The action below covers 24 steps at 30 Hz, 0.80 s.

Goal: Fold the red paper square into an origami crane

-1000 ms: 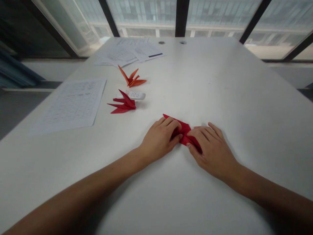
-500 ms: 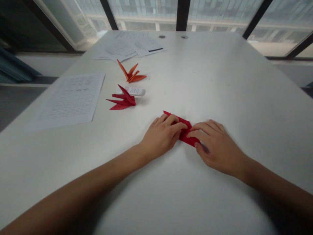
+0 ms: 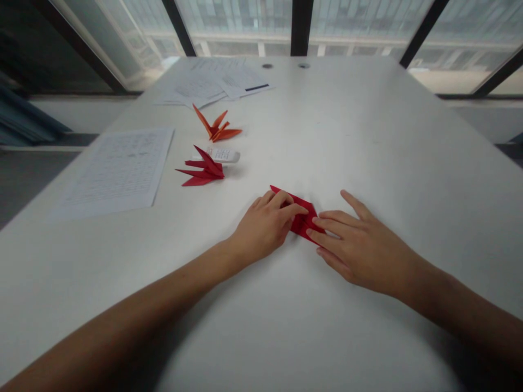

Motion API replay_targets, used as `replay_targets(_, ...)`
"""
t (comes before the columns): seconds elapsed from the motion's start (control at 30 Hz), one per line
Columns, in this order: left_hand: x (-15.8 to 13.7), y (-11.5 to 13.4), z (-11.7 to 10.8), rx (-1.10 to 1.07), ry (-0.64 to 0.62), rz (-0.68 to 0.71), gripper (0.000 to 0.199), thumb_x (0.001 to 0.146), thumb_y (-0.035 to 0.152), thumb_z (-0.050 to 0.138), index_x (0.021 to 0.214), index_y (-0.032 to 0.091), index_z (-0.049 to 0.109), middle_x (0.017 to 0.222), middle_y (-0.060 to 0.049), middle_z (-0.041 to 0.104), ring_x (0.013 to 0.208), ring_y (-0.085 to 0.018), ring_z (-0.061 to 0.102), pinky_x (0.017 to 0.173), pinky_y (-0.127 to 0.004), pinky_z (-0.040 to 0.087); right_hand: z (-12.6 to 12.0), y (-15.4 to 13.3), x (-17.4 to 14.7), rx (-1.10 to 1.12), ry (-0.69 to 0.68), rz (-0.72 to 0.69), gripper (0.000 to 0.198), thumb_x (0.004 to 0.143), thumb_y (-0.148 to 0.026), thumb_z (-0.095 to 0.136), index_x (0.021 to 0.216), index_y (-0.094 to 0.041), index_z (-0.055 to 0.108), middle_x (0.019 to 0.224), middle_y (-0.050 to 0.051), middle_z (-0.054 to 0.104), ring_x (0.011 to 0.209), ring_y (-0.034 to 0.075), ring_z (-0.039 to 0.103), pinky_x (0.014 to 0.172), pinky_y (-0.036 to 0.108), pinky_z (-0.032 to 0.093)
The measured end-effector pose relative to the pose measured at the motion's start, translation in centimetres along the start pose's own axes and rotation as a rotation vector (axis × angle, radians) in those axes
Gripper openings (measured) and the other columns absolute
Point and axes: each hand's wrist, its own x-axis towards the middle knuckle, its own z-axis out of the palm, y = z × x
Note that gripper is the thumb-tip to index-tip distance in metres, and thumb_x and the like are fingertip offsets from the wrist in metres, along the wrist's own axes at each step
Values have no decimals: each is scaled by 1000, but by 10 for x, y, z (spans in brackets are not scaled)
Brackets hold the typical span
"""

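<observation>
One folded red paper (image 3: 303,224) lies on the white table (image 3: 392,163), a little right of the scene's middle. From the left, the left hand (image 3: 263,228) curls over it, index finger laid on top; whether finger and thumb pinch it, I cannot tell. The right hand (image 3: 363,247) has its fingers spread apart, fingertips on the paper's near right end. Farther left sits a red origami piece (image 3: 208,170), a white printed object (image 3: 229,157) just behind it, and beyond, an orange origami piece (image 3: 219,132).
</observation>
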Motion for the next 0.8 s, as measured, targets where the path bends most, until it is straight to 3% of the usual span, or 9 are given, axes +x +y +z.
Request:
replay_targets(0.1,0,-2,1,-17,36,30,32,102,20,52,127,28,72,114,-6,65,102,-23,56,94,-41,51,3,-8,-1,-47,-10,3,45,102,-34,59,141,-13,61,134,13,72,127,28,64,129,58,22)
replay_targets(0.23,-1,-4,2,-21,82,51,27,102,30,58,124,24,74,110,-7,65,101,-24,56,92,-40,51,9,-22,-4,-104,-32,44,64,101,-52,57,144,-4,58,144,21,64,140,35,54,130,62,17)
replay_targets(0.4,1,-4,1,-29,83,14,26,102,26,57,120,26,75,108,-6,65,98,-23,57,90,-40,51,15,-40,-8,-90,-54,144,87,97,-68,51,144,5,55,151,30,53,147,41,45,130,64,16)
replay_targets(0.63,6,-7,3,-73,81,4,29,101,18,55,118,27,77,109,-6,66,98,-22,58,92,-40,51,17,-52,-12,-81,-74,226,100,92,-77,48,145,9,53,155,34,45,150,44,40,131,65,10)
replay_targets(0.8,6,-10,4,-81,87,37,30,100,17,55,120,28,76,109,-6,66,99,-22,58,93,-39,51,15,-51,-11,-105,-117,229,103,94,-80,39,146,7,52,157,31,43,152,42,38,130,66,10)
